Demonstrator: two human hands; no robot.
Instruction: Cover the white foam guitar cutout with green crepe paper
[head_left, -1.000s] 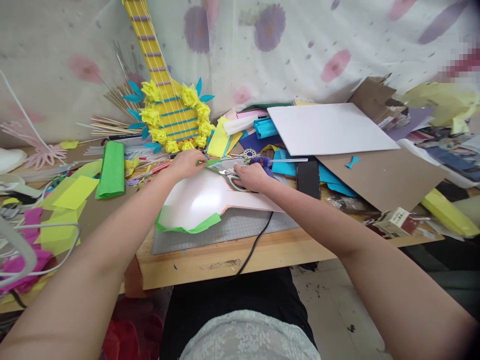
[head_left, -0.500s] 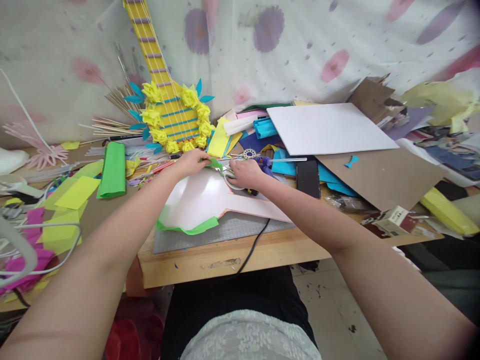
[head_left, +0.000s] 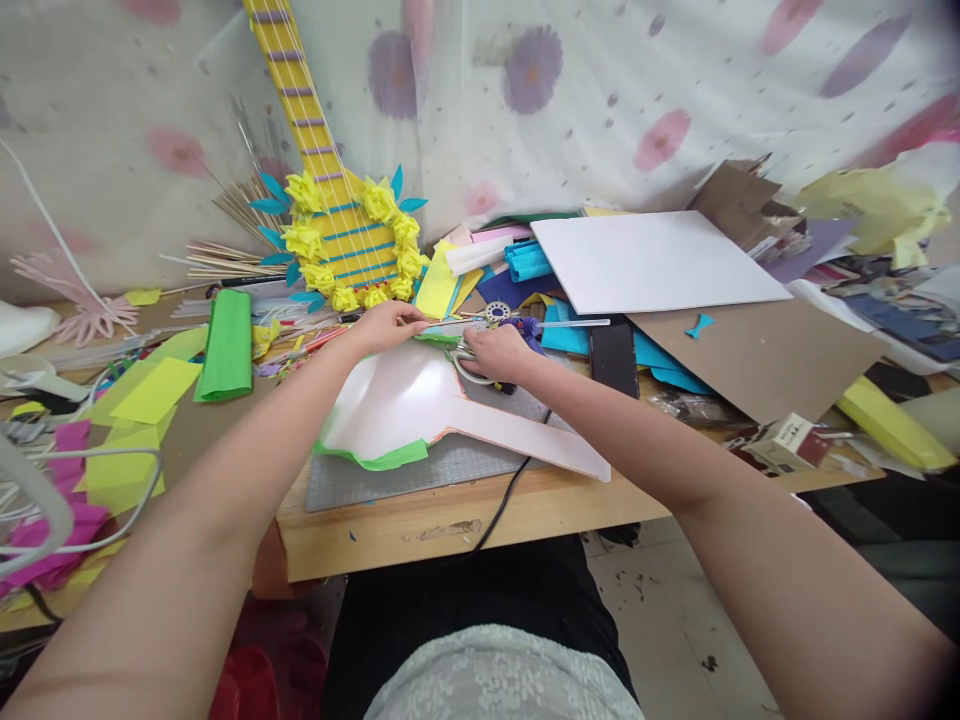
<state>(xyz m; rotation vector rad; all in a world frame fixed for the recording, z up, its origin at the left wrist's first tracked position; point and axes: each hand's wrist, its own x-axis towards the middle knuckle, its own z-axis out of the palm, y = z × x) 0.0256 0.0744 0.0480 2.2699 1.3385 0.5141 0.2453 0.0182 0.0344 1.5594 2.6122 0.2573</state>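
The white guitar-shaped board lies at the centre of the frame, over the grey cutting mat. At its upper edge, my left hand has thumb and fingers pinched together on the green paper; whether they grip the board too, I cannot tell. My right hand, just beside it, is curled around the handles of the scissors; I can't make out the blades well enough to say whether they are parted.

I judge the work partway along: a green edging already borders the lower left of the body, while the neck is bare and the paper at the upper edge looks unfinished.
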